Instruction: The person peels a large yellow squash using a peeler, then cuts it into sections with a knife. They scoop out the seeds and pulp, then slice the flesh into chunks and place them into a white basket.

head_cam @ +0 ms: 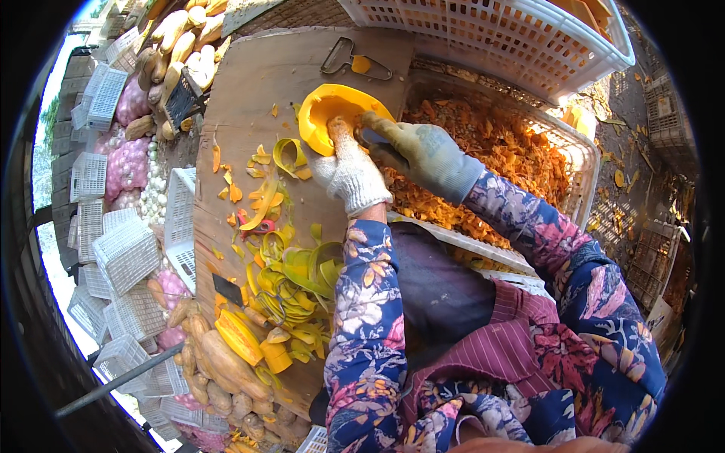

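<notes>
A hollowed piece of peeled orange pumpkin (315,111) is tipped with its cavity towards me above the wooden board. My left hand (352,172), in a white knitted glove, grips its near side with fingers reaching into the cavity. My right hand (433,153), in a stained grey-green glove, is closed around a small dark tool (371,136) at the pumpkin's right rim. The fingers hide most of that tool, so its kind is unclear. Below the right hand lies a crate (589,175) of shredded orange pumpkin pulp (453,210).
The wooden board (249,96) bears a metal-framed peeler (340,59), a red-handled tool (263,226), a dark blade (227,290) and heaped peelings (283,283). Whole squashes (226,357) lie at its near-left end. A white plastic crate (487,45) stands beyond the pulp.
</notes>
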The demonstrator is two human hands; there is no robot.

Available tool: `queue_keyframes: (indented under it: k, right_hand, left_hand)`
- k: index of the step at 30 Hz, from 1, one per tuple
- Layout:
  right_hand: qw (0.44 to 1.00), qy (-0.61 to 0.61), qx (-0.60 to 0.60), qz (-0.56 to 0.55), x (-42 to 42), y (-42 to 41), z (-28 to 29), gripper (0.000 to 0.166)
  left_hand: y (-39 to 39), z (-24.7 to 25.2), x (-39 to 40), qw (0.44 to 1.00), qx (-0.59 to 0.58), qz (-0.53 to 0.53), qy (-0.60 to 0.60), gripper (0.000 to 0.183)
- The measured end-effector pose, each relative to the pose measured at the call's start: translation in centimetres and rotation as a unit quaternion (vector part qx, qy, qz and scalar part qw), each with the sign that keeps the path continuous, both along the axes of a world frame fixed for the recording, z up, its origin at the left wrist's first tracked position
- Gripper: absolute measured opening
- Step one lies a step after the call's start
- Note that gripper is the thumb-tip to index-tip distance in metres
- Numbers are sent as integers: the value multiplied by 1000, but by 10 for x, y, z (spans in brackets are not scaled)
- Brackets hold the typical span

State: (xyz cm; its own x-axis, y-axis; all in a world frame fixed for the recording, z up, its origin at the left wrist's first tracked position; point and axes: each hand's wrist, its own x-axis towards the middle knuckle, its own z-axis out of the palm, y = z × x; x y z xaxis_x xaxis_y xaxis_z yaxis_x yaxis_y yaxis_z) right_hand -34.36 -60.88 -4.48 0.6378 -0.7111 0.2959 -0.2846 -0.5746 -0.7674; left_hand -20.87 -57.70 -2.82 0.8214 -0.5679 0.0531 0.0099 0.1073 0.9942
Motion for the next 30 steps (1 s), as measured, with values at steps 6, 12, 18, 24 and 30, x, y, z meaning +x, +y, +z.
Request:
queue_keyframes:
  k: [6, 12, 18, 24, 30]
  right_hand:
    - [990, 131, 31, 29, 3, 0, -42, 42]
    - [959, 256, 119, 5, -55, 21, -57, 47]
    - [997, 56, -48, 18, 4, -3, -9, 56]
    - [990, 137, 11, 16, 7, -5, -51, 44]
    - [960, 213, 181, -4, -31, 8, -48, 43]
  left_hand:
    - [-1, 2, -1, 998, 28, 52, -8, 50]
    - [-1, 1, 3, 999, 13, 39, -32, 50]
    - [-1, 3, 0, 999, 19, 20, -37, 49]
    - [5, 3, 0, 997, 52, 5, -52, 49]
    - [-1, 8, 2, 1000, 7, 18, -9, 48]
